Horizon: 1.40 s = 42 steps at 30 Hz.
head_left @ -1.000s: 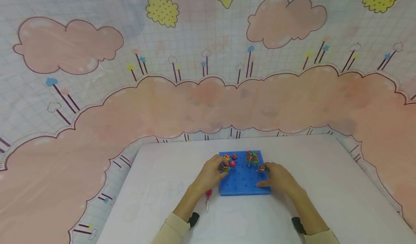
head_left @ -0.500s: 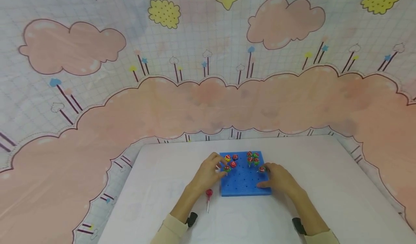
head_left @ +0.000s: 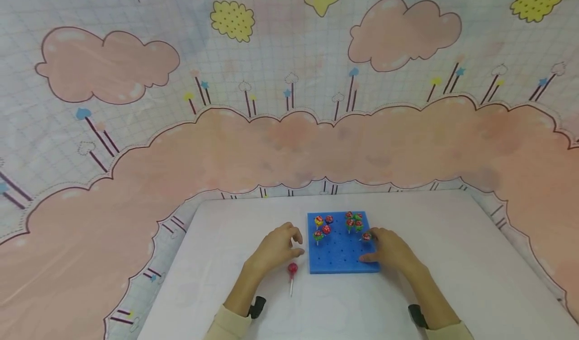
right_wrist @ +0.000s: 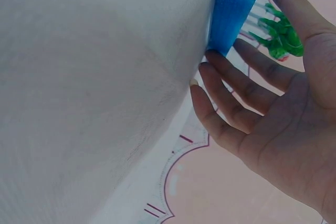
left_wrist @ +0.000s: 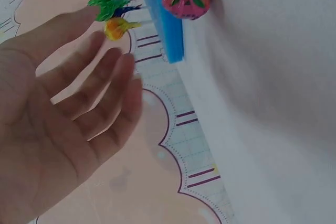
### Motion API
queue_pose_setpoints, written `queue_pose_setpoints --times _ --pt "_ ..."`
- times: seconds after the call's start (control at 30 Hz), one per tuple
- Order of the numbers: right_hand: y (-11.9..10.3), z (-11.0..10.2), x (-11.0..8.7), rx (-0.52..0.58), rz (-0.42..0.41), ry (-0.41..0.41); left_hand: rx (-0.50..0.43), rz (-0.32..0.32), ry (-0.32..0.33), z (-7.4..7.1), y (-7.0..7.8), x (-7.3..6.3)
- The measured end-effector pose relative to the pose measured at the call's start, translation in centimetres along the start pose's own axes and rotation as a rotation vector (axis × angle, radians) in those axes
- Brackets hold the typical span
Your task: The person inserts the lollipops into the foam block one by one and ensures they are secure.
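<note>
A blue board [head_left: 336, 253] with rows of small holes lies on the table, several wrapped lollipops standing in it. Left of it, my left hand [head_left: 274, 248] hovers with fingers loosely bent, holding nothing. Nearest that hand on the board stands a green-wrapped lollipop [head_left: 318, 236], with a yellow one [head_left: 318, 220] behind it. A red-pink lollipop [head_left: 292, 268] lies on the table below the hand; its wrapped head shows in the left wrist view. At the board's right side rests my right hand [head_left: 392, 249], thumb over the top, relaxed fingers along the edge, beside another lollipop [head_left: 366, 237].
A cluster of green-and-red lollipops [head_left: 354, 222] stands at the board's back right. Under everything is a white table [head_left: 235, 234]. Behind it hangs a backdrop [head_left: 289, 144] printed with pink clouds.
My left hand has let go of the green lollipop, which stands in the board, and has drawn back to the left. The right hand has stayed at the board's right edge.
</note>
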State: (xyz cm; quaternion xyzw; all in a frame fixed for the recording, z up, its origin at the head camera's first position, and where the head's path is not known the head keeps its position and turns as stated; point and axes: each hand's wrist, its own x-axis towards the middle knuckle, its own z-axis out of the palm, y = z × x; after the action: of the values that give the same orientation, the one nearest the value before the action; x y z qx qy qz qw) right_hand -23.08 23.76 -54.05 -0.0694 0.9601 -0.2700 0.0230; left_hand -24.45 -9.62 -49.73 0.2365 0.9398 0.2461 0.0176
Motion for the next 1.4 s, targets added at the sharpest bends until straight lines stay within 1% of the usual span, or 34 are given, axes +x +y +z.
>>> queue_pose_setpoints --times 0.1,0.17,0.23,0.33,0.57,0.73,0.87,1.07,1.17,1.4 --pt "-0.1 -0.1 -0.2 0.000 0.001 0.001 0.026 -0.021 -0.084 -0.2 -0.1 -0.5" --pt "-0.2 -0.1 -0.3 0.000 0.003 -0.001 0.019 -0.042 -0.127 -0.2 -0.1 -0.8" --pt "-0.3 0.0 -0.4 0.004 0.006 -0.003 0.010 -0.055 -0.154 -0.1 -0.2 -1.0" --pt "-0.3 0.1 -0.5 0.009 0.012 -0.004 0.009 -0.061 -0.176 0.2 -0.4 -1.2" --pt "-0.3 0.5 -0.8 0.010 0.022 -0.002 -0.032 -0.050 -0.194 0.9 -1.0 -1.4" --pt "-0.6 0.5 -1.0 0.008 0.027 -0.001 -0.039 -0.049 -0.198 1.2 -1.3 -1.5" --pt "-0.7 0.4 -1.2 0.004 0.034 -0.001 -0.049 -0.036 -0.205 1.3 -1.4 -1.7" --pt "-1.0 0.4 -1.4 0.004 0.039 0.000 -0.073 -0.011 -0.236 1.1 -1.4 -1.9" --pt "-1.1 0.4 -1.6 0.005 0.041 0.002 -0.065 0.002 -0.245 1.1 -1.3 -2.1" --pt "-1.4 0.5 -1.8 0.007 0.044 0.004 -0.075 -0.001 -0.255 1.3 -1.4 -2.7"
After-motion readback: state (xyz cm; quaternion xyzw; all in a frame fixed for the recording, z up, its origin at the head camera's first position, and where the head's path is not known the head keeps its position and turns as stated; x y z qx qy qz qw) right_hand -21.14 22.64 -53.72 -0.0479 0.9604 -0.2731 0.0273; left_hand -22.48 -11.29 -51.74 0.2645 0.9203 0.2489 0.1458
